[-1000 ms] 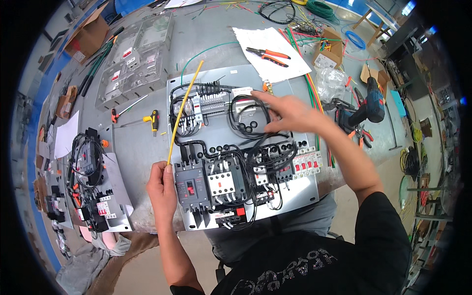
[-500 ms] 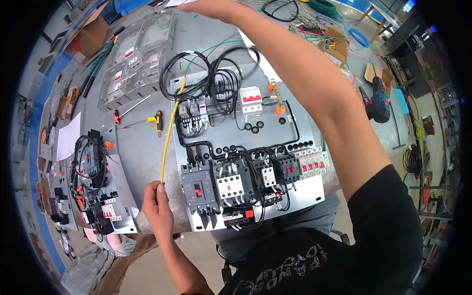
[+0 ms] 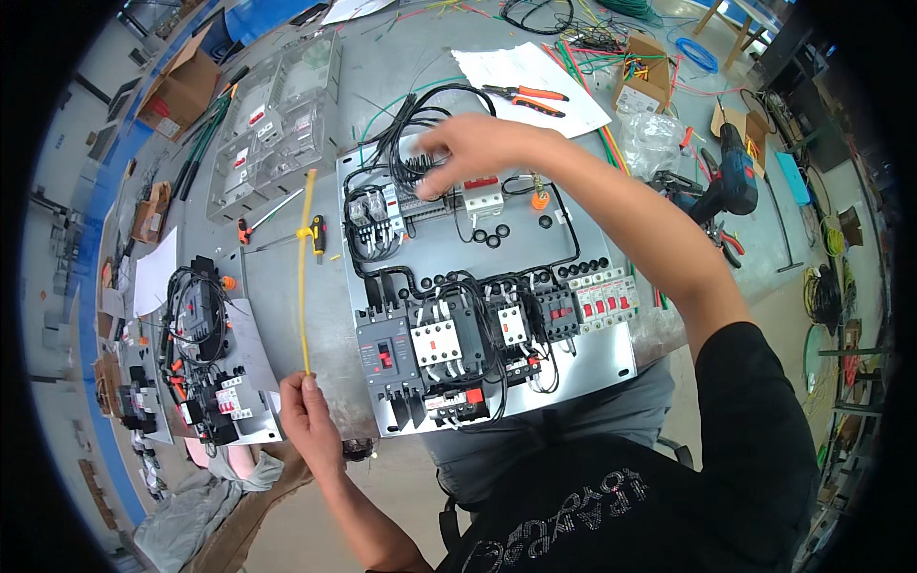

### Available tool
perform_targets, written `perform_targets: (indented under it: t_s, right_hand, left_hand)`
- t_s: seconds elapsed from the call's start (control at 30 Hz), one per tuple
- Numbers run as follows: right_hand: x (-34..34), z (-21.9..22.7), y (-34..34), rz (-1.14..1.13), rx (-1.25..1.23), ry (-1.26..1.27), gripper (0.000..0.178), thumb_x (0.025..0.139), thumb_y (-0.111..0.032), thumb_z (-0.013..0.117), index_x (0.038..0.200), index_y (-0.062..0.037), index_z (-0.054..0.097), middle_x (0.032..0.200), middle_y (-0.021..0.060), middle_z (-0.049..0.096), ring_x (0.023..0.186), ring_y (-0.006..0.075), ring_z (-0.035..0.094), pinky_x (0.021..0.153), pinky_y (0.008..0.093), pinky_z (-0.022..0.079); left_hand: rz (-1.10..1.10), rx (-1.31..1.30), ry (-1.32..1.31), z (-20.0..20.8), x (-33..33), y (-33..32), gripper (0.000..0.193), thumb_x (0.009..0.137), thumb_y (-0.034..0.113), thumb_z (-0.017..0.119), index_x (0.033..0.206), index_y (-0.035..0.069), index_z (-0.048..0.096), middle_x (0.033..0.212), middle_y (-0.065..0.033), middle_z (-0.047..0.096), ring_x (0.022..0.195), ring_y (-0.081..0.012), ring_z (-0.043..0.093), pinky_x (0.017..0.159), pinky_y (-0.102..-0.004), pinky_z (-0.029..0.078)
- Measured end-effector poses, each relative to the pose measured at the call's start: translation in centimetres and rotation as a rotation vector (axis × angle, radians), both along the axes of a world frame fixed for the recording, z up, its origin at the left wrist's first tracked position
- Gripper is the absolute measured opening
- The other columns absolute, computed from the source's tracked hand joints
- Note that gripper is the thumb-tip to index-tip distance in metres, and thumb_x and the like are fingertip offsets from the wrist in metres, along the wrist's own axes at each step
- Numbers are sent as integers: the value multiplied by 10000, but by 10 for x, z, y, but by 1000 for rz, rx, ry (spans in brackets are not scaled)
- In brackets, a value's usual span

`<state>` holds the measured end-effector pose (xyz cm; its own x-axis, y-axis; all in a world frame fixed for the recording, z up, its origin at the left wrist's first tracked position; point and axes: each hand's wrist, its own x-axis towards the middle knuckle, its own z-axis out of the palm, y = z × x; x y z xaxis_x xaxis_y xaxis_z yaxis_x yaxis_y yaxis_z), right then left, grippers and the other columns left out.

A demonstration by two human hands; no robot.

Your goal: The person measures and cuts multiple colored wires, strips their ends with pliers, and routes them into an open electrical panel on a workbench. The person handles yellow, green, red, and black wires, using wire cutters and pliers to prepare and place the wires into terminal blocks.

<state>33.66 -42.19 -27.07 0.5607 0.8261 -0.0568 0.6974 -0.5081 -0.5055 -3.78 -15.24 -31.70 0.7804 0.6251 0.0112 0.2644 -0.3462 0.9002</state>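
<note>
My left hand (image 3: 310,422) pinches the lower end of a thin yellow tube (image 3: 303,286), which stands up beside the left edge of a metal mounting plate (image 3: 516,253). My right hand (image 3: 478,153), blurred at the fingertips, is over a bundle of black wires (image 3: 406,134) at the far part of the plate, thumb and fingers apart. Whether it touches the wires I cannot tell. The plate carries a grey circuit breaker (image 3: 385,353), a white-fronted contactor (image 3: 437,344), several small breakers with red switches (image 3: 604,301) and a larger breaker (image 3: 482,199) near my right hand.
Left of the plate lie a yellow-black screwdriver (image 3: 318,235), a clear-covered box (image 3: 272,134) and a second wired plate (image 3: 224,382). Orange-handled wire strippers (image 3: 527,98) rest on paper (image 3: 478,67). At right are a cordless drill (image 3: 734,181) and a small carton (image 3: 642,81).
My right hand has come back from the far edge of the table to the black wires. The yellow tube's upper end has swung left, away from the plate, and the wire loops have shifted.
</note>
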Motion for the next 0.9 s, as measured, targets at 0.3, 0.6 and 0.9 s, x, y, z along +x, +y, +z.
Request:
perform_targets:
  t_s: [0.3, 0.6, 0.9]
  right_hand:
    - [50, -26, -41, -378, 586, 401, 378, 960, -314, 729, 1201, -23, 753, 1031, 80, 762, 938, 149, 711, 813, 314, 585]
    - [-6, -19, -88, -373, 593, 383, 295, 1032, -224, 652, 1221, -15, 739, 1029, 53, 729, 937, 113, 682, 719, 265, 564]
    - [-20, -50, -87, -278, 575, 240, 197, 998, -165, 700, 1125, -30, 764, 1058, 50, 710, 945, 131, 630, 847, 301, 525]
  left_hand:
    - [-261, 186, 24, 4, 31, -10, 143, 1045, 135, 635, 1026, -6, 644, 765, 11, 546, 699, -66, 437, 608, -250, 370]
    - [-447, 209, 70, 14, 92, -27, 115, 1039, 90, 638, 1023, -24, 635, 805, 24, 556, 743, -49, 458, 647, -221, 391]
    - [-458, 456, -15, 8, 109, -39, 83, 955, 72, 723, 1024, 27, 731, 900, -101, 648, 692, -202, 619, 650, -317, 507]
